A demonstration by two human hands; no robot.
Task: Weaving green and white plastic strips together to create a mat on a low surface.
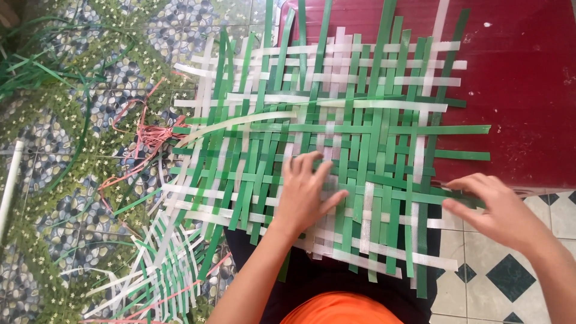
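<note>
A loose woven mat point(336, 132) of green and whitish plastic strips lies on the floor in front of me. My left hand point(306, 192) rests flat on its near middle, fingers spread, pressing the weave down. My right hand point(498, 210) is at the mat's right edge, fingers pinched on the end of a horizontal green strip point(420, 195) that runs into the weave. Strip ends stick out on all sides of the mat.
A second, smaller woven piece point(162, 264) lies at the lower left. Pink string point(150, 138) and loose green strips point(36, 66) lie on the pebble-patterned floor to the left. A dark red surface point(522, 90) is under the mat's right part. Checkered tiles point(504, 276) are at lower right.
</note>
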